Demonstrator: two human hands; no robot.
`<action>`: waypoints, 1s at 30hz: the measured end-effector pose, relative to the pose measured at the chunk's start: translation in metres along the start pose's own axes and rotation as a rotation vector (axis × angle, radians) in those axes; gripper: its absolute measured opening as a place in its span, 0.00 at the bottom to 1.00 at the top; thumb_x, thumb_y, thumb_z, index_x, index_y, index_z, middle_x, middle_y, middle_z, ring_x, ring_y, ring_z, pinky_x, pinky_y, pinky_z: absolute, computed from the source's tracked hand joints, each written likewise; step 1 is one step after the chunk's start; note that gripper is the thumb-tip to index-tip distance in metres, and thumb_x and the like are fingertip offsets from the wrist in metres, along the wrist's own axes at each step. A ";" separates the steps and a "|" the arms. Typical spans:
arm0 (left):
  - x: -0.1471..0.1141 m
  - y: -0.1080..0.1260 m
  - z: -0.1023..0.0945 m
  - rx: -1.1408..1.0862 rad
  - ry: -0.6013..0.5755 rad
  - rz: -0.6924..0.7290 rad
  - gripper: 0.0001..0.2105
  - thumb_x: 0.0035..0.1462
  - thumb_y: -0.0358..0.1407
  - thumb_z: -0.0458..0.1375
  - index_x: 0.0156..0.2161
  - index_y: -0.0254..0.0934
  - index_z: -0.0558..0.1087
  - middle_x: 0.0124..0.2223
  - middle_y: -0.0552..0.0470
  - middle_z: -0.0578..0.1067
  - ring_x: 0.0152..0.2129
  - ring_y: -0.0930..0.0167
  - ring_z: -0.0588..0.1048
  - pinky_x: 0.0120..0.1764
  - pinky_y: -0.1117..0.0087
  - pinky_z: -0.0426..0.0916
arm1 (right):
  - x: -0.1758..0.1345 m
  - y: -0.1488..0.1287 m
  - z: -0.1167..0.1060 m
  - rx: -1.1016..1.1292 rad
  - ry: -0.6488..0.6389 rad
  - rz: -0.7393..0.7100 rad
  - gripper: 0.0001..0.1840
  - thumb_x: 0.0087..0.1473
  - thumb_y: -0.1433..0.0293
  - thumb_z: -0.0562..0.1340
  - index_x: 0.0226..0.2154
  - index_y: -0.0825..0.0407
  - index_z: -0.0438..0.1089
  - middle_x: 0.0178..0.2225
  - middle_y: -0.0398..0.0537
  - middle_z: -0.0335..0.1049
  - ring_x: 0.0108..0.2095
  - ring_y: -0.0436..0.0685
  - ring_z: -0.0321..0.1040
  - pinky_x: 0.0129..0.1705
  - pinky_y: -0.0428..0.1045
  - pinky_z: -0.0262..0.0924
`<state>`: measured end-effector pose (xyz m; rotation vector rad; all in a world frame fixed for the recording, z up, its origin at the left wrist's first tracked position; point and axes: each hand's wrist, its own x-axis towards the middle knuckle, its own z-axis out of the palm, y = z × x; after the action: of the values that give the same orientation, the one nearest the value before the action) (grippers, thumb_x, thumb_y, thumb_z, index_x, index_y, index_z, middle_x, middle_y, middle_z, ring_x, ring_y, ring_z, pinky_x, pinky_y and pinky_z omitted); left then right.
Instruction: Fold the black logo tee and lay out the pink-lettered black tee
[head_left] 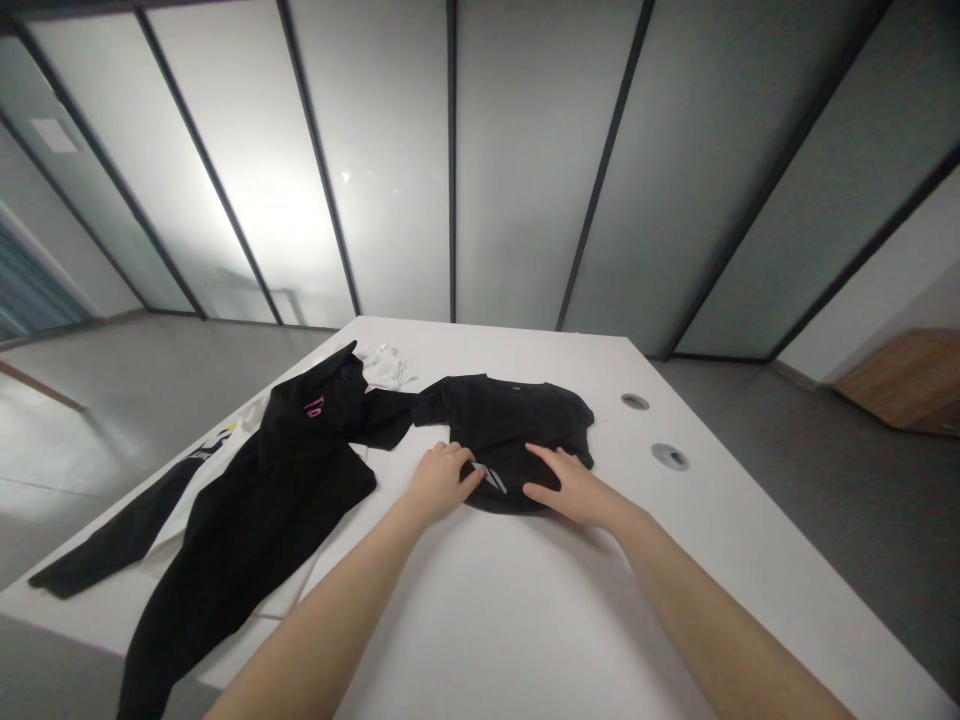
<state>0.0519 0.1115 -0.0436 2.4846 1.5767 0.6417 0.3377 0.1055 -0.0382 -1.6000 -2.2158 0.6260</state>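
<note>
A black short-sleeved T-shirt [517, 415] lies spread on the white table, with its neckline on the far side and its hem toward me. Near the hem is a pale slanted print, part of it beside my left thumb. My left hand [444, 482] rests at the shirt's near left edge, fingers slightly bent and the thumb apart from them. Over the near right part of the shirt is my right hand [574, 487], its thumb and index finger spread wide. I see no cloth gripped in either hand.
Left of the shirt lies a black garment with pink lettering [277, 480], one sleeve hanging over the near edge. White cloth [386, 367] and a dark sleeve [142, 520] lie around it. Two round inserts [670, 457] sit in the white table [517, 600]. Frosted panels [525, 170] stand behind.
</note>
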 end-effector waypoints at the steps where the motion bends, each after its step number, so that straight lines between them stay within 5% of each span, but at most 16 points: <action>1: 0.002 -0.006 0.000 0.001 0.030 -0.041 0.11 0.67 0.43 0.60 0.40 0.40 0.80 0.40 0.45 0.80 0.40 0.59 0.76 0.46 0.60 0.68 | 0.002 0.007 0.002 -0.035 -0.003 -0.011 0.40 0.56 0.52 0.69 0.68 0.46 0.66 0.70 0.58 0.62 0.71 0.79 0.53 0.69 0.71 0.49; 3: 0.004 -0.018 0.000 -0.021 0.101 -0.110 0.11 0.66 0.43 0.60 0.39 0.39 0.80 0.40 0.45 0.81 0.40 0.59 0.77 0.45 0.60 0.69 | 0.006 0.021 0.007 -0.089 0.029 -0.043 0.30 0.58 0.56 0.69 0.61 0.45 0.74 0.69 0.55 0.65 0.70 0.79 0.55 0.70 0.74 0.47; 6: 0.007 -0.035 -0.001 -0.112 0.200 -0.201 0.11 0.66 0.44 0.61 0.39 0.39 0.80 0.39 0.46 0.82 0.37 0.62 0.78 0.43 0.63 0.69 | 0.016 0.041 0.010 -0.085 0.202 -0.122 0.15 0.64 0.63 0.61 0.48 0.46 0.81 0.59 0.55 0.75 0.61 0.71 0.69 0.66 0.67 0.57; 11: 0.011 -0.060 -0.001 -0.294 0.338 -0.383 0.12 0.63 0.45 0.61 0.36 0.39 0.80 0.33 0.49 0.80 0.31 0.65 0.78 0.39 0.65 0.71 | 0.022 0.060 0.003 -0.066 0.577 -0.008 0.18 0.66 0.62 0.57 0.45 0.48 0.82 0.41 0.57 0.74 0.44 0.66 0.73 0.55 0.62 0.66; 15: 0.013 -0.080 0.003 -0.361 0.476 -0.426 0.11 0.61 0.41 0.61 0.44 0.38 0.80 0.40 0.46 0.80 0.33 0.65 0.78 0.42 0.63 0.74 | 0.014 0.061 -0.011 -0.005 0.692 0.105 0.24 0.68 0.59 0.52 0.51 0.50 0.79 0.35 0.53 0.70 0.38 0.64 0.71 0.46 0.57 0.66; 18: 0.011 -0.089 0.007 -0.382 0.539 -0.408 0.21 0.59 0.36 0.60 0.58 0.35 0.76 0.49 0.41 0.78 0.38 0.64 0.78 0.45 0.61 0.74 | 0.006 0.046 -0.021 0.029 0.593 0.180 0.24 0.69 0.55 0.50 0.50 0.49 0.76 0.32 0.50 0.72 0.35 0.62 0.71 0.41 0.54 0.64; 21: 0.007 -0.086 0.010 -0.379 0.495 -0.361 0.30 0.59 0.38 0.62 0.67 0.36 0.68 0.51 0.41 0.76 0.42 0.63 0.77 0.47 0.60 0.74 | -0.001 0.019 -0.021 0.025 0.335 0.250 0.25 0.67 0.46 0.54 0.50 0.46 0.74 0.29 0.46 0.74 0.32 0.62 0.73 0.36 0.53 0.60; 25: 0.005 -0.066 0.014 -0.426 0.401 -0.283 0.24 0.59 0.39 0.64 0.61 0.40 0.74 0.50 0.44 0.77 0.41 0.64 0.78 0.48 0.60 0.74 | -0.006 -0.013 -0.004 -0.050 0.127 0.179 0.30 0.59 0.46 0.65 0.55 0.47 0.71 0.41 0.55 0.80 0.40 0.66 0.76 0.38 0.53 0.62; 30: 0.010 -0.048 0.017 -0.690 0.361 -0.312 0.20 0.59 0.32 0.62 0.57 0.39 0.76 0.50 0.46 0.80 0.42 0.67 0.79 0.46 0.65 0.75 | -0.002 -0.017 0.016 0.089 0.126 0.012 0.19 0.58 0.63 0.65 0.51 0.49 0.71 0.42 0.52 0.79 0.43 0.65 0.75 0.45 0.55 0.65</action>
<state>0.0226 0.1441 -0.0721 1.6492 1.4564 1.3534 0.3165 0.0968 -0.0427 -1.5647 -2.0601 0.6012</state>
